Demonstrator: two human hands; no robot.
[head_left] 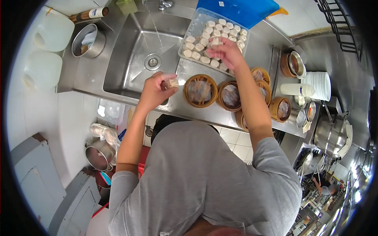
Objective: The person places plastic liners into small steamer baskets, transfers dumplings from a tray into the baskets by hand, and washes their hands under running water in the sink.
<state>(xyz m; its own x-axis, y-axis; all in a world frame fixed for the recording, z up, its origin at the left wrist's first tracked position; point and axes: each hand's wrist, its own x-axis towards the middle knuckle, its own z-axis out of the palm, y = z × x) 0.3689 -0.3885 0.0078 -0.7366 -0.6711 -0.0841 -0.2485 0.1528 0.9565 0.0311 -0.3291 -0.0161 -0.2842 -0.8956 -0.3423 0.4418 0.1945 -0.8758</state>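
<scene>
My left hand [155, 91] is over the sink's front right corner, fingers and thumb closed round a small whitish dumpling [172, 82]. My right hand [228, 53] reaches over a clear plastic tray [188, 37] and pinches another pale dumpling [215, 42] at its fingertips. Rows of similar dumplings [195, 55] fill much of that tray. Close to my left hand, a round bamboo steamer [185, 89] lined with paper stands on the steel counter. A second bamboo steamer [225, 106] sits beside it, under my right forearm; more are partly hidden by that arm.
Water runs from a tap [165, 4] into the steel sink [126, 51]. A blue lid [240, 11] leans behind the tray. On the right are stacked white plates [321, 84], a squeeze bottle [295, 89] and pots. A metal pot [96, 43] stands left. Another person [325, 190] is far right.
</scene>
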